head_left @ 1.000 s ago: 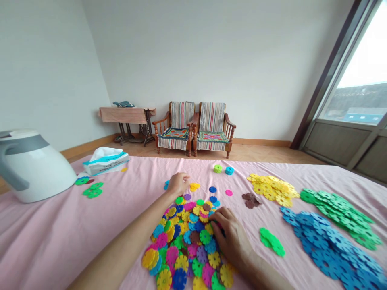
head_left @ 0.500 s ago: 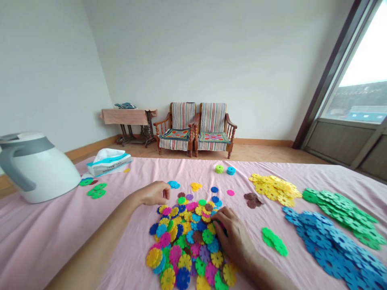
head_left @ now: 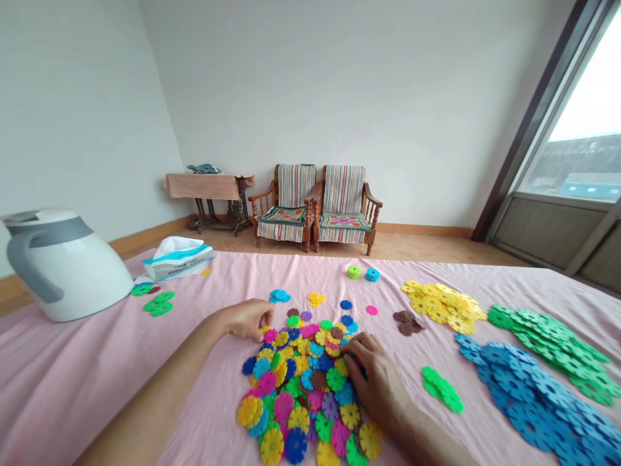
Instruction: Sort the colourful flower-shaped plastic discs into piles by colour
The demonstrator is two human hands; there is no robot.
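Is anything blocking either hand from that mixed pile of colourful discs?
Nothing visible. The left hand is right at the far left edge of the mixed pile, and the right hand is at its right side.

This looks like a home, most likely a living room. Two wooden chairs (head_left: 344, 191) with striped covers and colourful patterned seat pads stand by a pale wall (head_left: 310, 84), near a small draped table (head_left: 208, 186) on dark legs. A household jug (head_left: 92, 275) and tissues (head_left: 178, 259) sit on a pink cloth (head_left: 72, 369); daylight comes through a window (head_left: 582, 152) at the right.
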